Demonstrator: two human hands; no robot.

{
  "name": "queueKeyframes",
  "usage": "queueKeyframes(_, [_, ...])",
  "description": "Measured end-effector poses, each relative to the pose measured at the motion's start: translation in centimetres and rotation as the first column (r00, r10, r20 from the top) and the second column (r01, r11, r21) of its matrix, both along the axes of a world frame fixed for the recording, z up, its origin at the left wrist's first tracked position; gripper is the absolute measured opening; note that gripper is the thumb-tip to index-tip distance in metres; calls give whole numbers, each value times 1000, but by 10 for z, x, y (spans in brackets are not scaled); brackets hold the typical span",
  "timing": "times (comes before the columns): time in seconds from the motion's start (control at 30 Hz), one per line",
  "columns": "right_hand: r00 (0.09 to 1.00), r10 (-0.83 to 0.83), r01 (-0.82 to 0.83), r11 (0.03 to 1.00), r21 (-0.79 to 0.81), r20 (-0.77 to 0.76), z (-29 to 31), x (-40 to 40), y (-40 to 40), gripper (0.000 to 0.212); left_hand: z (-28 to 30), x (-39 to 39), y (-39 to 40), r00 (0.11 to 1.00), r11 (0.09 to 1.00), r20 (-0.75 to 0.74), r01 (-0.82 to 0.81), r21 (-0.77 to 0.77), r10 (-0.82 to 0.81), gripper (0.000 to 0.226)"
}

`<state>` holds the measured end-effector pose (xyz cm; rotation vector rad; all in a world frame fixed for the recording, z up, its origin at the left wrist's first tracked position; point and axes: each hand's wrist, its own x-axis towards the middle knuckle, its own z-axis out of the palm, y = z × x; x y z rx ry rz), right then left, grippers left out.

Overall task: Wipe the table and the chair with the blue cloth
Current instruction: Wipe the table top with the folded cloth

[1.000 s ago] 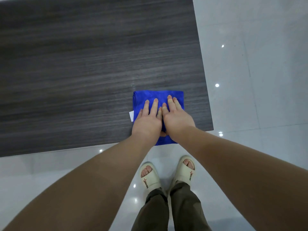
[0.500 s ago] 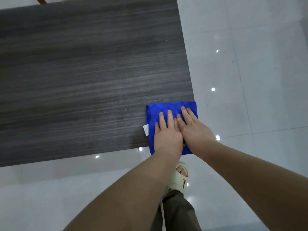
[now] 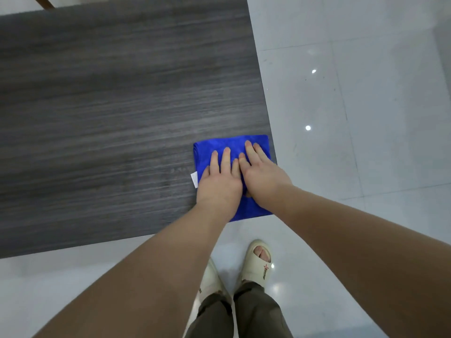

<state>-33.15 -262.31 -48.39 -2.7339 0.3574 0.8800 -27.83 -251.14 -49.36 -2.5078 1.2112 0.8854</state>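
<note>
Here both hands lie flat on the blue cloth, which sits folded at the near right corner of the dark wood-grain surface. The left hand has its fingers straight and slightly spread, pressing down on the left half of the cloth; nothing is gripped. The right hand lies just beside it, fingers straight and close together, angled toward the far left, its index finger touching the left hand's. The cloth's near edge hangs a little over the surface's front edge, and its right edge reaches almost to the side edge. A small white tag sticks out at the cloth's left side.

Compared with half a second ago, the hands keep the same flat, side-by-side pose on the cloth, and the cloth remains at that same corner. The view has tipped: both cream sandals now show on the glossy white tiled floor, where only one showed before.
</note>
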Motion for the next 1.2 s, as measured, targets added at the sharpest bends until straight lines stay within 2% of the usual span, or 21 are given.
queueKeyframes(0.2, [1000, 0, 0, 1000, 12, 8, -6, 38, -7, 89, 3, 47, -7, 999, 998, -41, 26, 53, -24, 100])
queueKeyframes(0.47, [997, 64, -62, 997, -35, 32, -28, 87, -28, 85, 10, 84, -40, 1000, 988, 8, 16, 155, -17, 87])
queueKeyframes(0.6, [989, 118, -112, 991, -76, 88, -53, 119, -38, 79, 9, 116, -52, 999, 985, 33, 7, 172, -12, 81])
queueKeyframes(0.77, [981, 148, -134, 985, -108, 129, -62, 150, -56, 83, 10, 149, -68, 999, 986, 43, -12, 164, 5, 78])
queueKeyframes(0.9, [982, 173, -161, 978, -135, 78, -64, 186, -70, 90, 8, 180, -80, 999, 985, 52, -8, 170, -1, 84])
queueKeyframes(1.2, [986, 163, -154, 974, -168, 43, -70, 267, -110, 86, 7, 260, -120, 999, 993, 42, -24, 117, 19, 85])
